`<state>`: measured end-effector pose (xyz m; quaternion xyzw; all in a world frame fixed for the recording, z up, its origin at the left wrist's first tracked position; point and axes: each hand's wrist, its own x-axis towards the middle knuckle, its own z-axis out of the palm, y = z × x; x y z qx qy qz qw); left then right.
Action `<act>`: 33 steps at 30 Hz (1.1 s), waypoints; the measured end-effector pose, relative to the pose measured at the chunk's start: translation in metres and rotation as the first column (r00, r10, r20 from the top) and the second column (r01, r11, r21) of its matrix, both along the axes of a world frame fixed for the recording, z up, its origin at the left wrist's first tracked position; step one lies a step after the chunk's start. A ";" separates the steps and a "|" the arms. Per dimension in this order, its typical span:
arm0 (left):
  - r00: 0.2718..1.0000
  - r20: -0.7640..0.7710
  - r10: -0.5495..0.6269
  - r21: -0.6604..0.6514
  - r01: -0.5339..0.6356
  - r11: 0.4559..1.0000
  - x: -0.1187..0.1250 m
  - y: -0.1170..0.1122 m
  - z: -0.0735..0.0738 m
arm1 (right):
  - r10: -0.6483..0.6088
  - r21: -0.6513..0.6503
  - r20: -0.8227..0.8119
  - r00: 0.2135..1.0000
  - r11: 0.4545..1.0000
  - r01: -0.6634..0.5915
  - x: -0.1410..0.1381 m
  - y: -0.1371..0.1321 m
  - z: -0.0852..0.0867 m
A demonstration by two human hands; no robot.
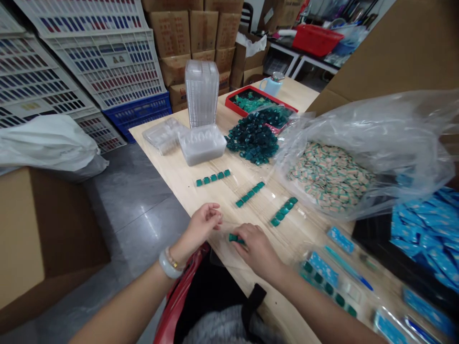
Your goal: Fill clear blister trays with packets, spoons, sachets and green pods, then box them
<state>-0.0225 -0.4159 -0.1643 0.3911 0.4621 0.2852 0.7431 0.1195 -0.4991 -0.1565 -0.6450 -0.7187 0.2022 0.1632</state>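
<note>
Left hand (204, 223) at the near table edge, fingers half curled, can't tell if anything's in them. Right hand (256, 249) has fingers closed on a teal square piece (235, 238), low centre on the wooden table (172, 153). Laid out so far: three short straight rows of teal pieces (250, 194), mid-frame. Left: large loose teal heap (253, 138) upper centre, well beyond what's in rows, plus more in a red tray (233, 107) behind it. Lower right, blue-backed packs (319, 270) hold teal pieces in clear blisters. Bag of tan-green pieces (330, 177) at right. Cartons (172, 33) upper centre carry print, too small to read. No brand legible.
</note>
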 end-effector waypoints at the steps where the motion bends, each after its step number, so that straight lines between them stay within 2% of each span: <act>1: 0.999 -0.037 0.020 0.062 -0.018 0.998 -0.001 0.002 -0.004 | 0.028 -0.010 0.103 0.994 1.000 -0.028 -0.003 0.000 -0.003; 3: 0.997 -0.076 0.006 0.143 0.005 0.990 -0.002 0.005 -0.008 | 0.046 -0.026 0.235 0.971 0.999 -0.041 -0.008 0.003 -0.008; 5: 0.995 -0.087 -0.043 0.197 0.060 0.979 0.002 0.010 -0.006 | 0.035 -0.050 0.257 0.966 0.998 -0.023 -0.010 0.005 -0.011; 8: 0.983 -0.128 -0.134 0.354 0.172 0.919 0.024 0.037 0.015 | 0.014 -0.078 0.205 0.979 0.997 0.002 -0.007 0.005 -0.014; 10: 0.967 -0.218 -0.129 0.527 0.228 0.819 0.052 0.076 0.035 | 0.010 -0.091 0.163 0.987 0.996 0.005 -0.004 0.004 -0.013; 11: 0.959 -0.271 -0.079 0.613 0.235 0.754 0.068 0.101 0.045 | 0.007 -0.093 0.143 0.990 0.996 0.006 -0.001 0.004 -0.013; 12: 0.948 -0.318 0.026 0.693 0.214 0.688 0.086 0.128 0.053 | -0.002 -0.090 0.122 0.993 0.996 0.013 0.002 0.003 -0.012; 14: 0.898 -0.401 0.180 0.813 0.258 0.523 0.122 0.182 0.062 | -0.036 -0.058 0.074 0.997 0.998 0.041 0.010 0.004 -0.010; 15: 0.865 -0.452 0.217 0.826 0.314 0.467 0.139 0.206 0.061 | -0.057 -0.024 0.046 0.997 0.998 0.059 0.015 0.005 -0.009; 17: 0.777 -0.596 0.200 0.753 0.456 0.475 0.168 0.240 0.051 | -0.099 0.071 -0.011 0.995 0.993 0.099 0.028 0.011 -0.006; 19: 0.713 -0.688 0.133 0.669 0.553 0.496 0.188 0.255 0.034 | -0.125 0.165 -0.057 0.990 0.977 0.133 0.044 0.020 -0.002; 22: 0.677 -0.733 0.070 0.622 0.624 0.473 0.201 0.252 0.009 | -0.149 0.241 -0.107 0.983 0.955 0.171 0.074 0.042 0.005; 24: 0.656 -0.753 0.052 0.603 0.655 0.457 0.202 0.246 -0.001 | -0.161 0.272 -0.117 0.980 0.944 0.188 0.097 0.065 0.009; 26: 0.636 -0.770 0.049 0.586 0.675 0.449 0.200 0.243 -0.005 | -0.180 0.305 -0.088 0.980 0.931 0.198 0.121 0.100 0.013; 28: 0.616 -0.786 0.059 0.572 0.687 0.448 0.198 0.242 -0.006 | -0.209 0.329 -0.016 0.978 0.922 0.202 0.142 0.145 0.014; 30: 0.602 -0.794 0.078 0.567 0.689 0.450 0.197 0.242 -0.005 | -0.254 0.319 0.090 0.963 0.923 0.213 0.158 0.196 0.011; 33: 0.600 -0.792 0.113 0.579 0.680 0.451 0.196 0.239 -0.004 | -0.367 0.231 0.239 0.899 0.921 0.314 0.167 0.261 0.004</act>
